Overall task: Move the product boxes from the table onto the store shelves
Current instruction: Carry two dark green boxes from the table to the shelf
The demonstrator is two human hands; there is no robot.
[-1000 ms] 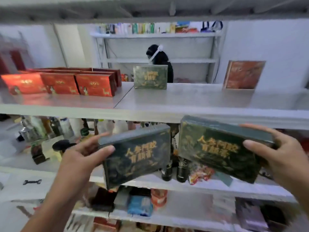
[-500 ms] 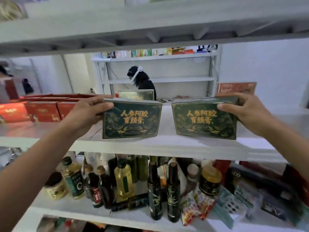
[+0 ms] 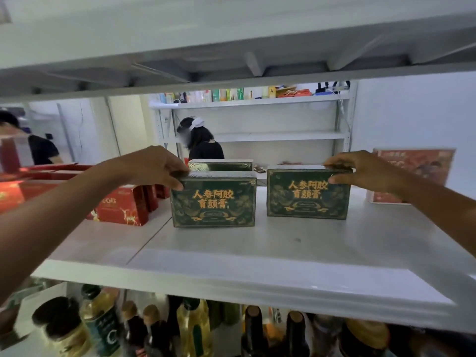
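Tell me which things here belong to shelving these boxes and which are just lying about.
In the job: left green box, in the left hand; right green box, in the right hand; white shelf.
Lying about: red boxes, bottles below, red-orange box.

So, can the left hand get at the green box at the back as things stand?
Probably not yet: the left hand grips the front left green box, which stands directly before the back green box. Reaching over looks possible once it lets go.
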